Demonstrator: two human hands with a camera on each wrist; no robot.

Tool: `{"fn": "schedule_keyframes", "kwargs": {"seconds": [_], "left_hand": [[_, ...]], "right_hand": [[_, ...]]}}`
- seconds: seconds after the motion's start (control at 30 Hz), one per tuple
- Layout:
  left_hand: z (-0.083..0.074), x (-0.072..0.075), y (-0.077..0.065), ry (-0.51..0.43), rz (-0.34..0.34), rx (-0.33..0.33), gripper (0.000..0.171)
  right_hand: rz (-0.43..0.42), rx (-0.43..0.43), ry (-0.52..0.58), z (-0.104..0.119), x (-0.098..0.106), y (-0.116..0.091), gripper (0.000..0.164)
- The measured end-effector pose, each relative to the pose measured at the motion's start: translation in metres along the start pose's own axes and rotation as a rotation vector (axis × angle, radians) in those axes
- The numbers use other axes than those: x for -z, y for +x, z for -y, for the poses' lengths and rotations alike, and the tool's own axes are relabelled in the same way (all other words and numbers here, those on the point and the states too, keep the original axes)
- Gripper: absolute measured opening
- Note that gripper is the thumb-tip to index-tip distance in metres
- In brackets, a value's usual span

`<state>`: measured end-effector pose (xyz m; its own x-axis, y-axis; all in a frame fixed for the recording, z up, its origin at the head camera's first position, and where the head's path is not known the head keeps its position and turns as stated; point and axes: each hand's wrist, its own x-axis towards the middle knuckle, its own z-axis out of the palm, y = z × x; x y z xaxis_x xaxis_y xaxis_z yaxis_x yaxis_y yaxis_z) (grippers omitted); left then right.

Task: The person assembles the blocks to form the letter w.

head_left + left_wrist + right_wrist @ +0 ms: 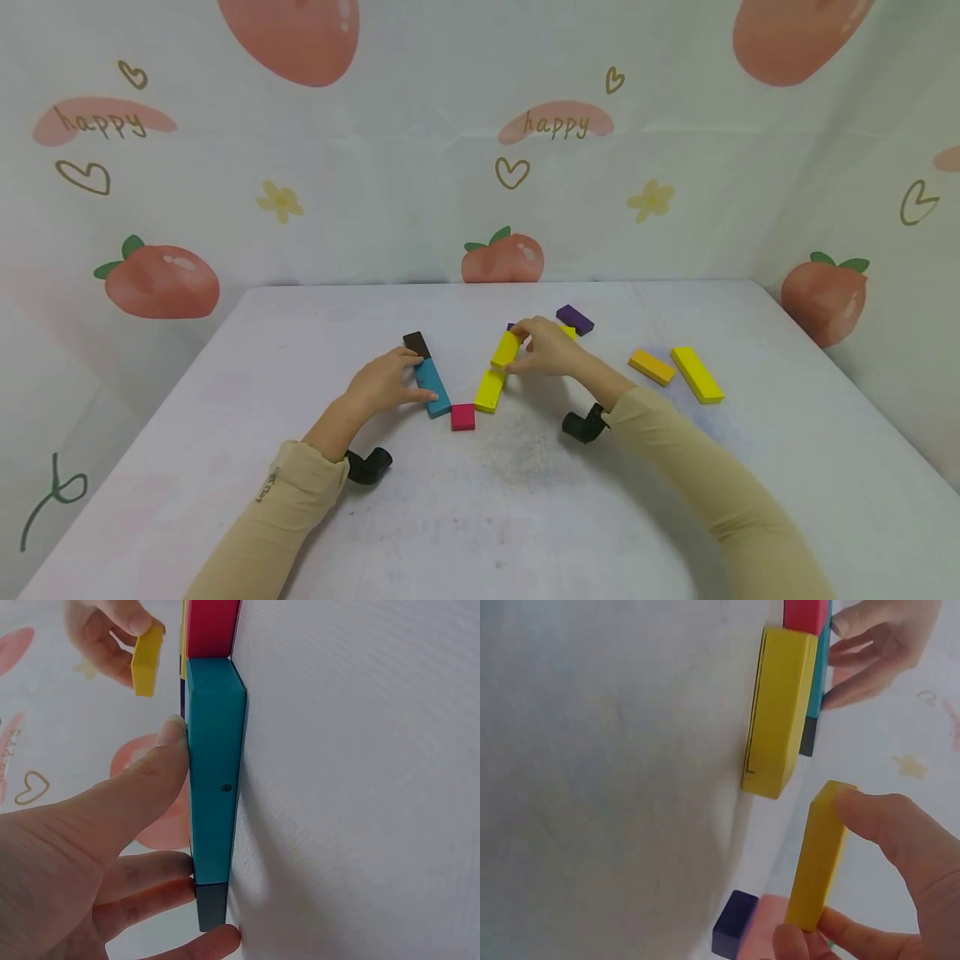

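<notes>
My left hand (382,382) rests its thumb and spread fingertips along the blue block (432,388). A black block (417,345) meets the far end of the blue one, and a red block (462,417) touches its near end. Between thumb and fingertips, my right hand (551,346) pinches a yellow block (819,859), lifted off the table. Another yellow block (780,712) lies on the table close by, its near end at the red block. Blue, red and lying yellow blocks make a V-like outline in the head view.
Behind the right hand are a purple block (575,320) and a partly hidden yellow block (569,332). A dark purple block (735,924) lies beyond the held block. To the right lie an orange block (652,367) and a long yellow block (697,375). Patterned cloth (405,183) hangs behind the table.
</notes>
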<state>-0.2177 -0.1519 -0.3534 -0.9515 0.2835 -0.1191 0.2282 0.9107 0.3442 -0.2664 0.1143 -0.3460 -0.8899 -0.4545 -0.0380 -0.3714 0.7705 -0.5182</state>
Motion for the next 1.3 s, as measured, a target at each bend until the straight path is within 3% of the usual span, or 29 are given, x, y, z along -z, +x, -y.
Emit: {"fn": "schedule_keyframes", "kwargs": {"seconds": [0.6,1.3], "left_hand": [[0.002,-0.002,0.001,-0.002,-0.001,0.003,0.072],[0.002,-0.002,0.001,0.000,-0.013,-0.004,0.071]], "right_hand": [[0.056,0.006,-0.019,-0.009,-0.003,0.018,0.063],[0.115,-0.029,-0.012,-0.010,-0.006,0.022,0.062]]}}
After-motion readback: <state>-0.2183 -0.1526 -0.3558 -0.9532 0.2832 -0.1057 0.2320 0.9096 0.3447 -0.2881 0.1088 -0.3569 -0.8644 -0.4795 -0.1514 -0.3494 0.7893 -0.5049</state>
